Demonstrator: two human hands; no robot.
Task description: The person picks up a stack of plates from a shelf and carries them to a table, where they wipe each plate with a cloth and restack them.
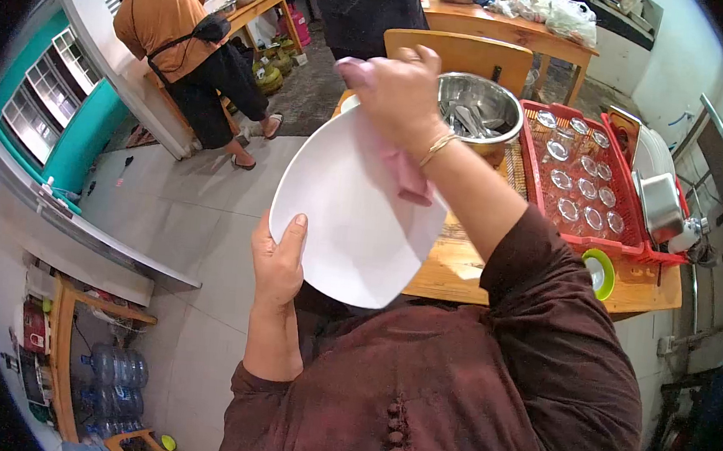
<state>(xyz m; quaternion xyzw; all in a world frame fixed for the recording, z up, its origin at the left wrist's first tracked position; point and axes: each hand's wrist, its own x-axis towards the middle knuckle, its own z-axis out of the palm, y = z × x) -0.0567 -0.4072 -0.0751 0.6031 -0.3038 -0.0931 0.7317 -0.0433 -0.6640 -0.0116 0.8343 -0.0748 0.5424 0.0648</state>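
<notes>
A large white plate (pixel 338 199) with rounded corners is held up in front of my chest, tilted. My left hand (pixel 280 257) grips its lower left edge, thumb on the face and fingers behind. At the plate's far edge, my right hand (pixel 404 94) is closed on a pink cloth (pixel 407 174), which hangs down over the plate's face. Just beyond my right wrist stands a steel bowl (pixel 504 97) with metal cutlery in it. A red basket (pixel 579 236) of upturned drinking glasses (pixel 561 179) lies to the right of my right forearm.
The wooden table (pixel 450 274) also bears a green-rimmed bowl (pixel 599 274) near its right edge and a steel container (pixel 663 206) beside stacked plates. A wooden chair back (pixel 466 48) rises beyond. One person (pixel 170 19) bends at the back left; another (pixel 368 12) stands behind the table.
</notes>
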